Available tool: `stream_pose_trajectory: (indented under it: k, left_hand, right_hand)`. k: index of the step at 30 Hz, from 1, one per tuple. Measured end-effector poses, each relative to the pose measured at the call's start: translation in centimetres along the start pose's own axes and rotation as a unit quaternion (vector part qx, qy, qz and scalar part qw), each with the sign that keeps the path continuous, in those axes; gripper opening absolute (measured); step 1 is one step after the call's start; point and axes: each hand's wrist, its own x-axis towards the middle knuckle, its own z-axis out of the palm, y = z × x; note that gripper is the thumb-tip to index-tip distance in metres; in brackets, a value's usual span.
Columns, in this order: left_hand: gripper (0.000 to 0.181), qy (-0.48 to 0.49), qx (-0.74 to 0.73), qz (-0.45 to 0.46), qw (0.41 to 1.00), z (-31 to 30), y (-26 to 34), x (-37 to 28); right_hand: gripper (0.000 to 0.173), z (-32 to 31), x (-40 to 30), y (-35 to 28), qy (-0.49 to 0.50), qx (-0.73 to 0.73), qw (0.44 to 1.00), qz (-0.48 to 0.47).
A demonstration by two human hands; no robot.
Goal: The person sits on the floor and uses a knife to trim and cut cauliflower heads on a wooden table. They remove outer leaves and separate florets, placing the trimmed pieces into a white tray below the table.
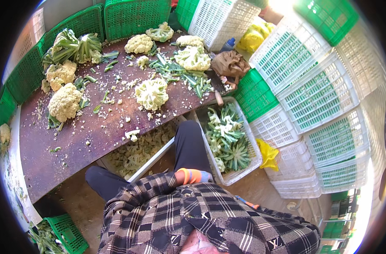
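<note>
My left hand (196, 177), in an orange and grey-blue glove, lies across my lap at my right thigh, its fingers hidden. Only a sliver of my gloved right hand (250, 203) shows beside my shirt; the rest is out of sight. Before me, a trimmed cauliflower head (151, 94) lies stem side up on the brown tabletop (66, 152). A knife with a wooden handle (218, 98) rests at the right edge, handle overhanging. Under the table, a crate (151, 162) holds cauliflower florets. Right of my knee stands a white crate (258, 155) of leaves and stems.
Cauliflower heads (65, 102) line the table's left and far sides, among cut stems (196, 83) and crumbs. A crumpled brown bag (230, 64) sits at the right corner. Stacked plastic crates (320, 92) rise on the right. A green crate (67, 233) with leaves stands lower left.
</note>
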Motion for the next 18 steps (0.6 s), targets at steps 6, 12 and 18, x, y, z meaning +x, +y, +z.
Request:
stream_pose_trajectory:
  k: [6,12,18]
  left_hand:
    - [0.033,0.037,-0.09,-0.002,0.995,0.0,1.4,-3.0]
    - [0.031,0.058,-0.103,0.029,0.992,0.9,0.5,-3.1]
    - [0.03,0.065,-0.076,0.004,0.995,1.0,0.6,-3.3]
  right_hand:
    - [0.042,0.5,0.1,0.0,0.0,-0.014,1.0,0.014]
    - [0.041,1.1,0.2,-0.6,-0.008,-0.032,0.999,0.015]
    - [0.041,1.1,0.1,-0.7,-0.014,-0.041,0.999,0.016]
